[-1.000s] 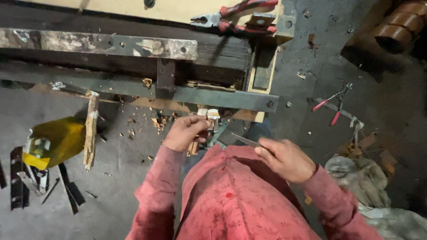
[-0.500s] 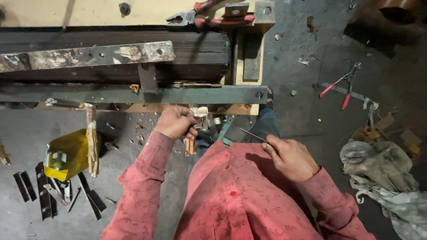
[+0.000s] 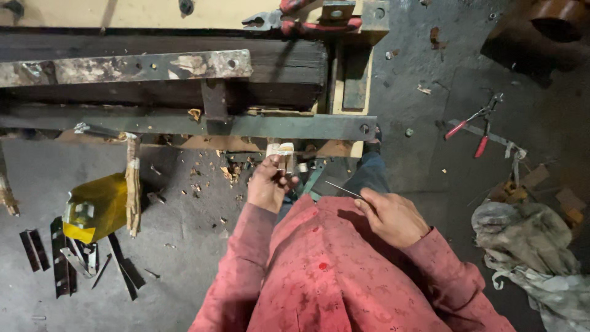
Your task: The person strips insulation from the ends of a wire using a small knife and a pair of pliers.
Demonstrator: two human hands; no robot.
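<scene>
Nearest the camera, the right hand (image 3: 393, 216) rests against the red shirt (image 3: 344, 276), its fingers pinched on a thin metal blade (image 3: 344, 190) whose free end points up and left toward the wooden piece. Just left of that blade, the left hand (image 3: 269, 184) is raised with its fingers clenched round a small pale wooden piece (image 3: 280, 151), of which only the squarish top end shows above the knuckles. The piece looks light, raw and freshly cut, with a darker mark on one face; its lower part is hidden in the grip.

To work it well, the piece wants a steady hold close to the body, and the blade should probably meet it at a shallow angle, stroking away from the holding fingers.

Below and left of the wooden piece, wood chips (image 3: 212, 178) lie scattered on the floor. Further left are a yellow container (image 3: 92, 208) and dark metal strips (image 3: 61, 264). Just beyond the piece runs a green metal bar (image 3: 246, 125) of the bench, and above that lie red-handled pliers (image 3: 301, 21). Well right of the piece, another red-handled tool (image 3: 473, 126) lies on the floor.
</scene>
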